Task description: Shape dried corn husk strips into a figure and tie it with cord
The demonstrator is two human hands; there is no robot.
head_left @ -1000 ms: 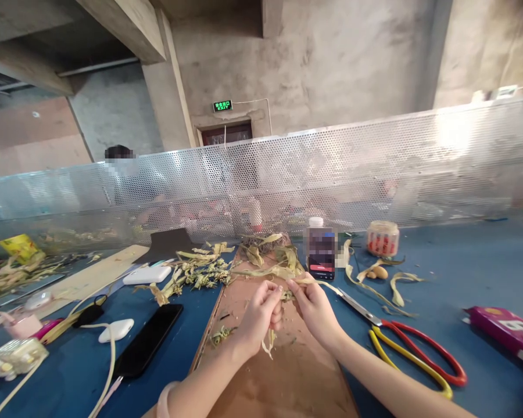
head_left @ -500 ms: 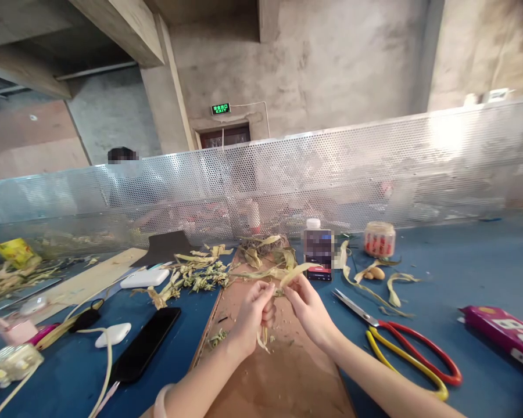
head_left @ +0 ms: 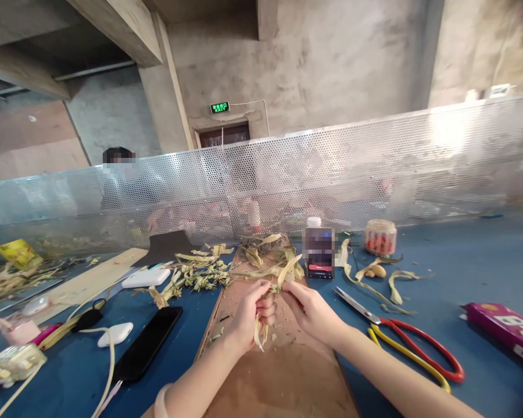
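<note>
Above a brown board (head_left: 283,377), my left hand (head_left: 256,310) is closed around a small bunch of dried plant strips (head_left: 260,334), whose pale ends hang below the fist. My right hand (head_left: 303,305) pinches at the top of the same bunch, fingertips close to the left thumb. A yellowish dried leaf strip (head_left: 290,268) sticks up from between the hands. Just beyond them, more dried leaves (head_left: 261,255) lie in a loose heap at the board's far end. The exact grip of the right fingertips is partly hidden.
Scissors (head_left: 375,319) with red and yellow handles lie right of the board. A propped phone (head_left: 320,271), a jar (head_left: 380,238) and a purple packet (head_left: 501,328) stand or lie on that side. To the left are a black phone (head_left: 150,342) and dried plant clusters (head_left: 200,276). A perforated metal screen (head_left: 353,168) runs behind.
The leaf strip between my hands has swung from slanting right to more upright. My right hand has shifted slightly lower; my left stays closed on the bunch.
</note>
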